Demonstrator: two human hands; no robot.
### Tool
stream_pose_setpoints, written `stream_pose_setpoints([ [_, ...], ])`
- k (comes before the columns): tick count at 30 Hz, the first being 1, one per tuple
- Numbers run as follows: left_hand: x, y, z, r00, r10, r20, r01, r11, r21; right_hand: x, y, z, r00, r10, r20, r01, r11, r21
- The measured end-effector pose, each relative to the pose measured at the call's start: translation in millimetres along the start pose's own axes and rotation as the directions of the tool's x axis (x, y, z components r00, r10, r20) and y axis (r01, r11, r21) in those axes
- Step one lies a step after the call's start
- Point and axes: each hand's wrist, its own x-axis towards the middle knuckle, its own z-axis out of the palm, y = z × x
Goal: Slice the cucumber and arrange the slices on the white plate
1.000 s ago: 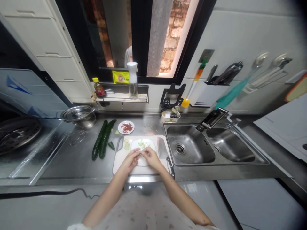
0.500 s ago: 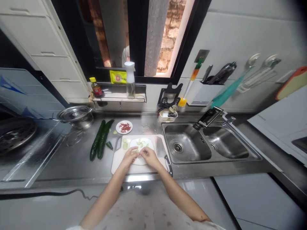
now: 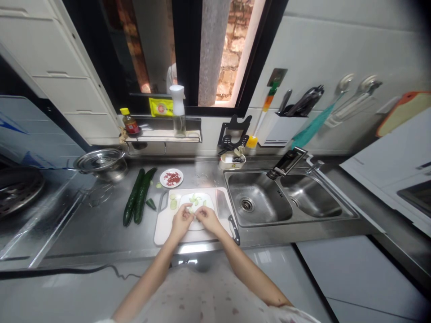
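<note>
My left hand (image 3: 182, 221) and my right hand (image 3: 207, 220) meet over a white plate (image 3: 197, 226), fingertips pinched together. A small pale piece, apparently a cucumber slice (image 3: 191, 209), shows at the fingertips; the fingers partly cover it. Thin green cucumber pieces (image 3: 195, 198) lie on the plate beyond my hands. Under the plate is a white cutting board (image 3: 164, 231), with round cucumber slices (image 3: 173, 204) at its left. A knife (image 3: 222, 206) with a black handle rests along the board's right side.
Left of the board lie two whole cucumbers (image 3: 134, 204) and a cut cucumber end (image 3: 151, 204). Behind it sits a small plate (image 3: 162, 180) of chopped red bits. A double sink (image 3: 261, 224) is at the right, a lidded steel pot (image 3: 111, 171) at the left.
The view has shifted slightly, moving the scene left. My left hand has turned a little and its fingers are more curled; both hands stay together over the plate.
</note>
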Motion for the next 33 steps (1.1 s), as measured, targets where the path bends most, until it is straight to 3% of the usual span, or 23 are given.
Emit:
stream_pose_setpoints([
  [6,-0.6,-0.8,-0.2,1.0,-0.004,0.003,0.004,1.0,-0.004,0.9,0.6,1.6,0.997,0.073,0.037,-0.077,0.99,0.117],
  [12,3.0,-5.1,2.3,0.998,-0.057,0.032,0.06,0.991,-0.123,-0.1,2.0,-0.2,0.987,0.136,0.085,-0.148,0.975,0.166],
  [22,15.6,-15.2,12.6,0.99,-0.14,0.033,0.143,0.973,-0.18,19.5,18.6,-19.2,1.0,-0.005,-0.009,0.004,0.991,-0.135],
  [27,33.6,-18.1,18.9,0.987,-0.15,0.06,0.158,0.974,-0.162,37.1,17.5,-38.7,0.999,-0.015,0.05,0.026,0.976,-0.216],
  [33,58.4,-30.2,33.5,0.992,-0.124,0.039,0.124,0.992,0.0,57.6,23.3,-55.1,0.998,0.017,0.06,0.005,0.939,-0.345],
])
